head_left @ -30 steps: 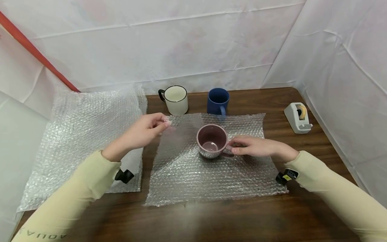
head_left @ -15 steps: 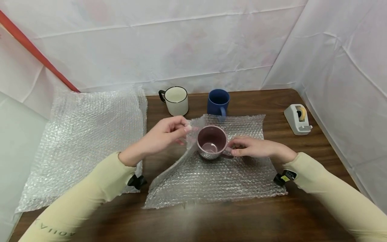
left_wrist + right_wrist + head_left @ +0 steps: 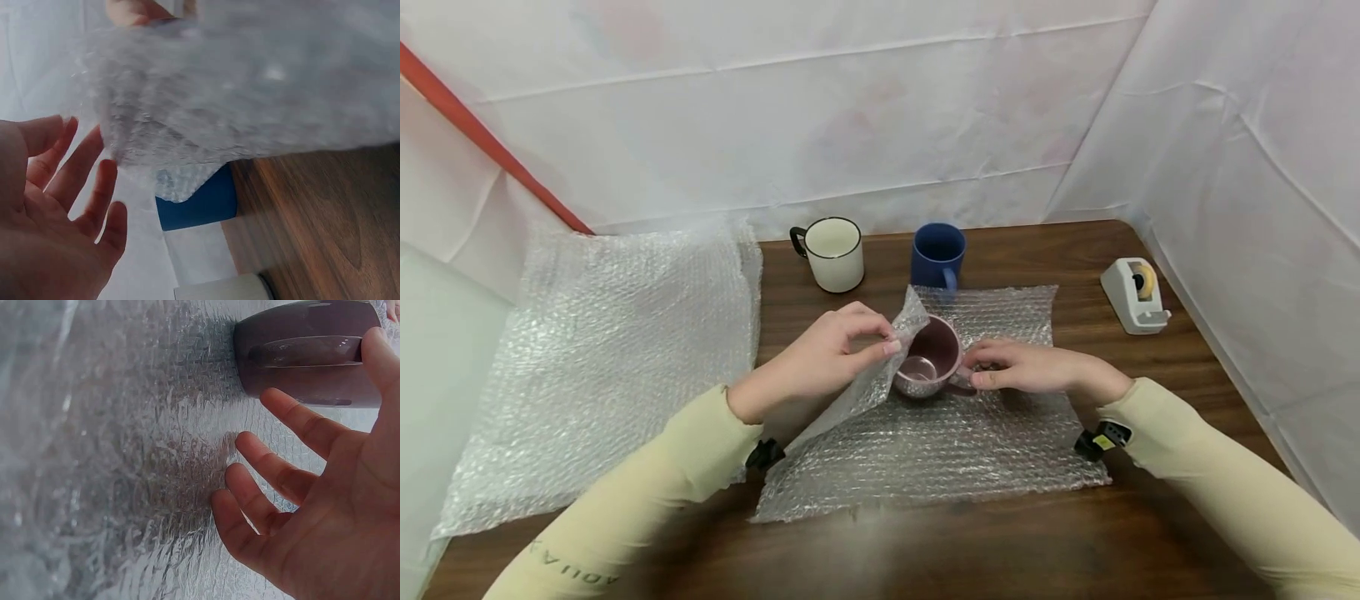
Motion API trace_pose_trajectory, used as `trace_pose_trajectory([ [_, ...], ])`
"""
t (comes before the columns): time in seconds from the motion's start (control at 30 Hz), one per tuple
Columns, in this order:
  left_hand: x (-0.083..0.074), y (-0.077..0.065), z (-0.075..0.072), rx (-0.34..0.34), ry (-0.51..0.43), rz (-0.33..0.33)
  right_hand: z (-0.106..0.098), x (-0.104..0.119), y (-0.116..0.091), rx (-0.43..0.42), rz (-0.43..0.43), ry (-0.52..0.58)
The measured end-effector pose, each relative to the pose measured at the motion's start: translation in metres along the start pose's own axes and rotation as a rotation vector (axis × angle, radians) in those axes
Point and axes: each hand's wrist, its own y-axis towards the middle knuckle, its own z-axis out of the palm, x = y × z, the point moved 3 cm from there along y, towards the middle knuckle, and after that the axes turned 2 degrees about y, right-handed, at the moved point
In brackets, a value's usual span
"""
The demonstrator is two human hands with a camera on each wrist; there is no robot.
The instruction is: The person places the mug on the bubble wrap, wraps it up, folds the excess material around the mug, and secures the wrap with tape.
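A mauve mug [image 3: 938, 343] stands on a sheet of bubble wrap [image 3: 940, 454]; its inside shows from above. My left hand [image 3: 838, 350] pinches the sheet's left edge between thumb and fingertips, lifted against the mug's left side and covering part of it. In the left wrist view the raised bubble wrap [image 3: 250, 94] spreads in front of the fingers. My right hand [image 3: 1030, 367] holds the mug's handle lightly at its right. The right wrist view shows the thumb at the handle [image 3: 306, 351] and the index fingertip near the mug wall, other fingers loosely bent.
Behind the sheet stand a cream mug [image 3: 835, 265] with a black rim and a blue mug [image 3: 936, 254]. More bubble wrap [image 3: 625, 358] lies at left. A tape dispenser [image 3: 1131, 296] is at right on the brown wooden table [image 3: 1000, 542]. White sheeting [image 3: 812, 117] encloses the back and sides.
My left hand has moved right, carrying the left edge of the bubble wrap up and over to the mug. My right hand has stayed at the handle, and the mug has hardly moved.
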Motion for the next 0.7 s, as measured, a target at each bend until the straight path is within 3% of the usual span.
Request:
trace_pose_trajectory([
  [0.23,0.000,-0.002,0.005,0.041,0.182,0.130,0.001,0.002,0.000,-0.011,0.011,0.015],
  [0.47,0.005,-0.006,0.004,0.073,0.285,0.340,0.003,0.003,-0.004,-0.061,-0.034,0.002],
  [0.7,0.008,-0.010,0.009,0.043,0.390,0.474,0.001,-0.001,-0.034,-0.161,-0.052,-0.087],
])
